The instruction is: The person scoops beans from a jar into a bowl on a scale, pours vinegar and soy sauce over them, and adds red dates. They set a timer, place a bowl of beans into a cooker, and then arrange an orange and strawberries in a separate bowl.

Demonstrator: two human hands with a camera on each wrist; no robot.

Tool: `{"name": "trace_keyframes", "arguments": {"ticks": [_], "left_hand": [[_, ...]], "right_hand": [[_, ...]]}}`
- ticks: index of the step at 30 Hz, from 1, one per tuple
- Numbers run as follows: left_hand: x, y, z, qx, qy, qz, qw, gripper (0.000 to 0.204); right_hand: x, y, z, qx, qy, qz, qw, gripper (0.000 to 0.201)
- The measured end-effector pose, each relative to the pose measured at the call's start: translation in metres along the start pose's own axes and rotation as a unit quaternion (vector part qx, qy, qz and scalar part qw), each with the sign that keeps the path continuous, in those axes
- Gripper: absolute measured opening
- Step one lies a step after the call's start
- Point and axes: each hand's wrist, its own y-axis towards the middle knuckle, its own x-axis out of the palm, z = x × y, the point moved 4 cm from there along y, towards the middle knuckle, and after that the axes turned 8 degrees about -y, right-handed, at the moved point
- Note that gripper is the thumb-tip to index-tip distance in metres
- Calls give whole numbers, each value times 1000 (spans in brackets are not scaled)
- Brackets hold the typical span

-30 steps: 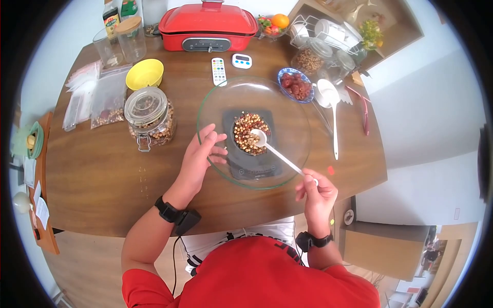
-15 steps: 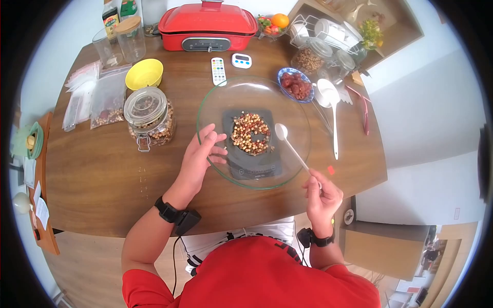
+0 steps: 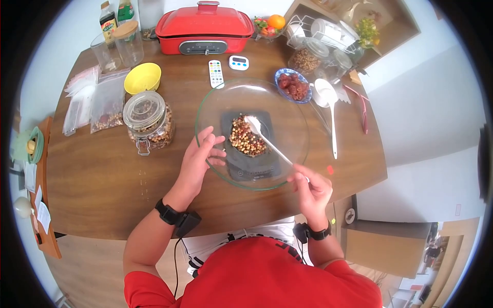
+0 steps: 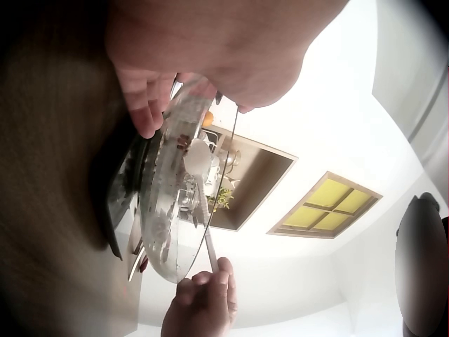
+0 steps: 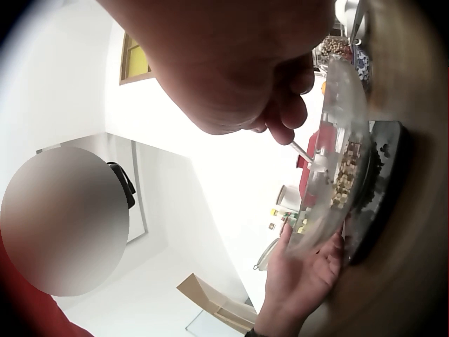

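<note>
A large clear glass bowl [image 3: 298, 154] stands over a dark flat scale [image 3: 236, 172] on the table. Inside it lies a heap of mixed beans and grains [image 3: 247, 142]. My right hand [image 3: 312, 191] pinches the handle of a long white spoon [image 3: 277, 150] at the bowl's near right side. The spoon's head is over the far edge of the heap. At the bowl's left side is my left hand [image 3: 197, 156], its fingers extended and spread along the glass. In the right wrist view its thumb is near the rim and its fingers [image 5: 330, 256] lie lower against the bowl.
To the left stand a lidded glass jar [image 3: 149, 123] of mixed beans, a yellow bowl [image 3: 143, 78] and plastic bags [image 3: 108, 100]. Behind are a red electric cooker [image 3: 203, 28], a remote [image 3: 216, 74] and a timer [image 3: 239, 62]. Red dates [image 3: 294, 86] and a white ladle [image 3: 333, 128] lie right.
The spoon was in the heap, then lifted clear to the right, and is now back over the heap's far side. My right hand moved with it; my left hand stayed by the bowl.
</note>
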Motion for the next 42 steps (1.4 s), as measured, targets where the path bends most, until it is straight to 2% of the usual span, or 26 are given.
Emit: {"name": "trace_keyframes", "arguments": {"ticks": [3,6,8,12,15,17,19,21,25,27,28,30,36,42], "left_hand": [[0,0,-1,2,3,1,1000,59],[0,0,-1,3,4,2,1000,59],[0,0,0,2,9,0,1000,59],[2,-1,0,0,8,-1,1000,58],[2,-1,1,0,13,-1,1000,58],[2,-1,1,0,15,-3,1000,58],[2,-1,1,3,13,-3,1000,58],[2,-1,1,4,18,-4,1000,58],[3,-2,1,8,20,-6,1000,58],[3,-2,0,6,19,-6,1000,58],[3,-2,0,7,17,-7,1000,59],[3,-2,0,7,16,-7,1000,59],[4,-2,1,6,14,-7,1000,59],[3,-3,1,6,13,-7,1000,58]], "right_hand": [[-5,-1,-6,-35,-52,10,998,18],[-11,-1,6,-8,-70,37,997,18],[-15,1,15,50,-71,48,995,18],[-15,10,21,74,-59,49,994,19],[-10,23,28,105,-18,18,994,20],[-6,33,24,177,31,-21,984,21],[-8,38,18,179,43,-35,982,22],[-9,38,14,164,51,-74,982,21],[-17,25,7,113,31,-85,990,20],[-23,18,-1,34,-7,-76,996,19],[-26,16,-4,35,-7,-77,996,19],[-32,13,-15,-27,-61,-62,996,18],[-34,19,-17,-67,-141,-17,988,17],[-26,28,-10,-80,-158,-18,984,18]]}}
